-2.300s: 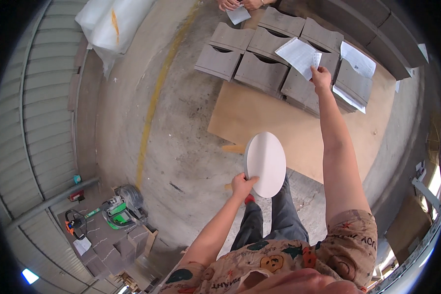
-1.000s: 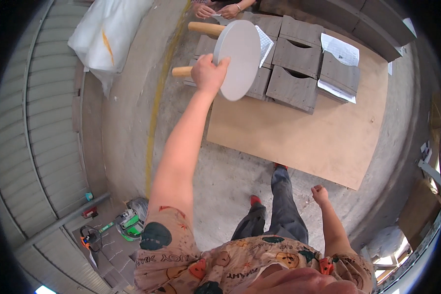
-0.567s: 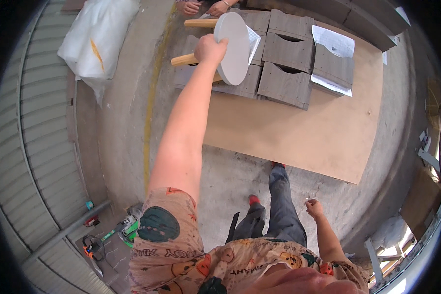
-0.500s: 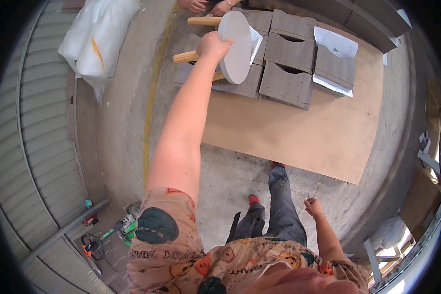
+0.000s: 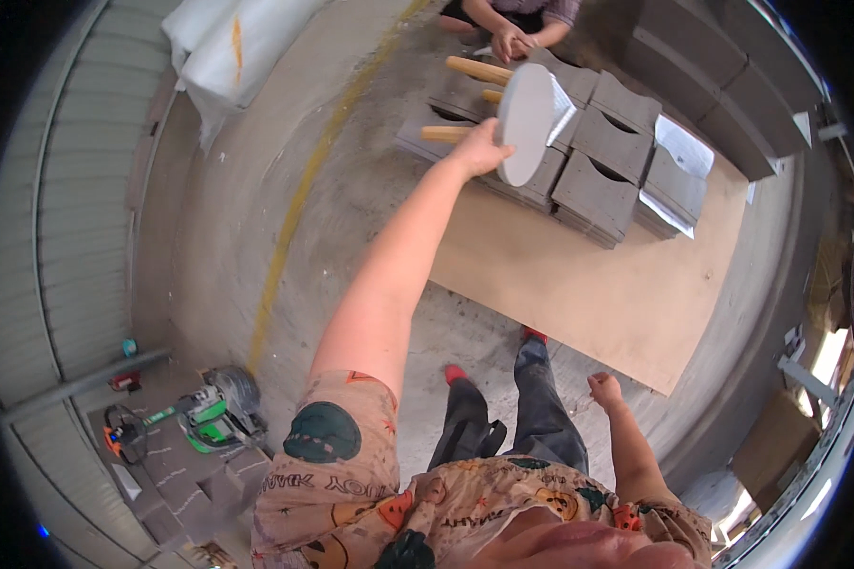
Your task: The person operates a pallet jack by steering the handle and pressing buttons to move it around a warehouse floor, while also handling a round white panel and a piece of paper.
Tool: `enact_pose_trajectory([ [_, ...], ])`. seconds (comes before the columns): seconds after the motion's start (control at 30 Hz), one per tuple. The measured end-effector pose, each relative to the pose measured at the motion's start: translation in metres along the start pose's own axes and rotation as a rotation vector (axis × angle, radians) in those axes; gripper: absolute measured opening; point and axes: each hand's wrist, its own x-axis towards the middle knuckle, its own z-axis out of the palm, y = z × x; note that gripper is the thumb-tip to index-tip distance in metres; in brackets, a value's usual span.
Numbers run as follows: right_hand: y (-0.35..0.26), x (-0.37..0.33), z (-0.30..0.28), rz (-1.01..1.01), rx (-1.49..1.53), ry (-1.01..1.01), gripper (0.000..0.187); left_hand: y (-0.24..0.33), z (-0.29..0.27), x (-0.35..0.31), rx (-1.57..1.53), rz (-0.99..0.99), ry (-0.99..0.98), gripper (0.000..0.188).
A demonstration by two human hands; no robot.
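My left hand reaches far forward, its fingers closed round the lower edge of a small stool. The stool is tipped on its side in the air, its round grey seat facing right and its pale wooden legs pointing left. Behind the seat shows part of a white patterned sheet. Beneath and beyond lie stacks of grey wood-grain panels with curved cut-outs. At my right side, low and apart from everything, my right hand is curled closed; whatever may be in it is hidden.
The panels stand on a large brown board on the concrete floor. A co-worker's hands are beyond the stool. White wrapped bundles lie far left, and a green power saw sits near left. More grey panels line the far right.
My view has turned, so the stool, panels and board appear shifted right and lower. My left hand still grips the stool. More of the co-worker and the green saw now shows.
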Motion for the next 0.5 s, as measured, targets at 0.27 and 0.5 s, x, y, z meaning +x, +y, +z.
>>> enact_pose_trajectory([
  [0.27, -0.25, 0.089, -0.093, -0.376, 0.603, 0.014, 0.047, 0.027, 0.074, -0.043, 0.042, -0.112, 0.057, 0.069],
  [0.5, -0.218, 0.062, -0.015, -0.794, -0.139, -0.011, 0.038, -0.134, 0.179, -0.321, -0.268, -0.463, 0.196, 0.041],
])
